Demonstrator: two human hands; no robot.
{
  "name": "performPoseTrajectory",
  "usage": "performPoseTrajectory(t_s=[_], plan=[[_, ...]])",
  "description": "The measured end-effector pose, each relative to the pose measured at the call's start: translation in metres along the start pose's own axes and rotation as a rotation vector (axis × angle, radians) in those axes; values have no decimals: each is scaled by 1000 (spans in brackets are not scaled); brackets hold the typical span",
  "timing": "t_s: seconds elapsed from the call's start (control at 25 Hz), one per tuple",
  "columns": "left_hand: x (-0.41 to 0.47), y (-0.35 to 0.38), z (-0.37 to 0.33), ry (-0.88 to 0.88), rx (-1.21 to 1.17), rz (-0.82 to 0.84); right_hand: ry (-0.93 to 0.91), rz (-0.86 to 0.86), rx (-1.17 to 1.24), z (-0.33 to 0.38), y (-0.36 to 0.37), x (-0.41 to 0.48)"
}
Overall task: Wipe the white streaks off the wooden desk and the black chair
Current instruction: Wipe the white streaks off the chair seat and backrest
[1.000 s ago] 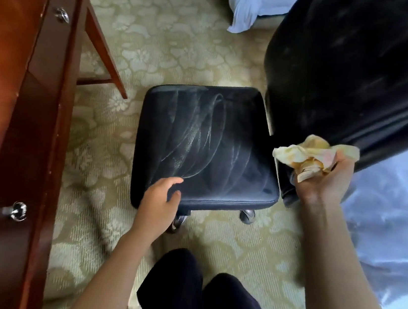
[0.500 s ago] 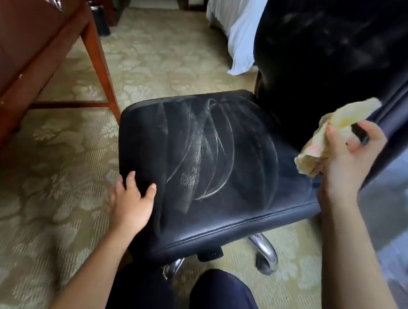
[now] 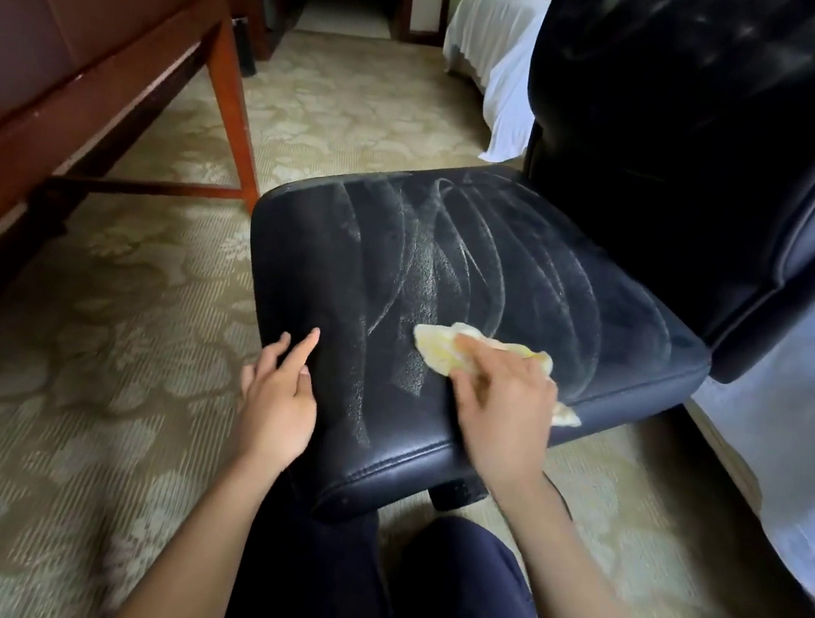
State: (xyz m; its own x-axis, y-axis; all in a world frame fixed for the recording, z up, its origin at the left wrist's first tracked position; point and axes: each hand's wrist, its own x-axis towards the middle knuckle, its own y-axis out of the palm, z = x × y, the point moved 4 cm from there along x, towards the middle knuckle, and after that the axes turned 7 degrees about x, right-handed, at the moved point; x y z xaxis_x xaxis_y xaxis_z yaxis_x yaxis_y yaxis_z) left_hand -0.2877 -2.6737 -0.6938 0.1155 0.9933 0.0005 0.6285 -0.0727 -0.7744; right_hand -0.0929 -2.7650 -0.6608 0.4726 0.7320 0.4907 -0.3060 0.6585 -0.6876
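A: Status on the chair?
B: Person is down low on the carpet (image 3: 76,369), facing the black chair (image 3: 673,162). Right hand (image 3: 503,409) has the yellow cloth (image 3: 433,351) down on the seat (image 3: 307,264), near the front edge, right of centre. Its fingers lie close together across the top, pressing flat, not bunched round it. The thumb is hidden and the hand is blurred, so that's as far as I'd go.
A: Why flat?
B: My read: more cloth on the leather per pass. The cloth sticks out past the hand at both ends.
A: Left hand (image 3: 280,395)?
B: On the seat's front left corner, holding nothing. Fingers (image 3: 307,347) apart and loose, index stretched onto the leather. An office chair probably swivels, so I'd call that a brace against the wiping push.
A: White streaks (image 3: 460,243)?
B: Curved arcs over most of the seat, thickest mid-seat, beyond the cloth. Faint smears on the backrest too. Seat barely begun, I'd judge.
A: Desk?
B: Wooden desk (image 3: 81,58) is to the left, well apart from the chair. Only drawer front, rail and leg show from here. There are a few pale flecks on the lower rail, can't tell if streak or chip. The top is out of sight.
A: Risk?
B: Dry residue may just smear around, and the cloth likely needs refolding. The bed (image 3: 501,51) behind the chair isn't involved.
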Motion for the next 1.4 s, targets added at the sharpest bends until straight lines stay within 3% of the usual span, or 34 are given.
performPoseTrajectory(t_s=[0.2,0.36,0.44,0.68,0.8,0.88,1.16,1.4], plan=[[-6,8,6,62,-16,-74,-316,118,251,30,16,-52],[-8,11,13,78,-20,-82,-577,215,241,-9,-7,-51],[-10,12,13,77,4,-86,-480,179,225,-43,-24,-31],[-17,17,9,54,56,-109,159,-95,107,-143,-65,39],[-24,19,5,38,83,-99,433,-260,121,-160,-60,51],[-28,20,1,21,93,-105,498,-318,120,-144,-50,44],[-29,20,1,21,66,-109,65,-143,217,-41,-26,-39],[-28,23,4,36,32,-140,-346,218,410,-29,-19,-75]])
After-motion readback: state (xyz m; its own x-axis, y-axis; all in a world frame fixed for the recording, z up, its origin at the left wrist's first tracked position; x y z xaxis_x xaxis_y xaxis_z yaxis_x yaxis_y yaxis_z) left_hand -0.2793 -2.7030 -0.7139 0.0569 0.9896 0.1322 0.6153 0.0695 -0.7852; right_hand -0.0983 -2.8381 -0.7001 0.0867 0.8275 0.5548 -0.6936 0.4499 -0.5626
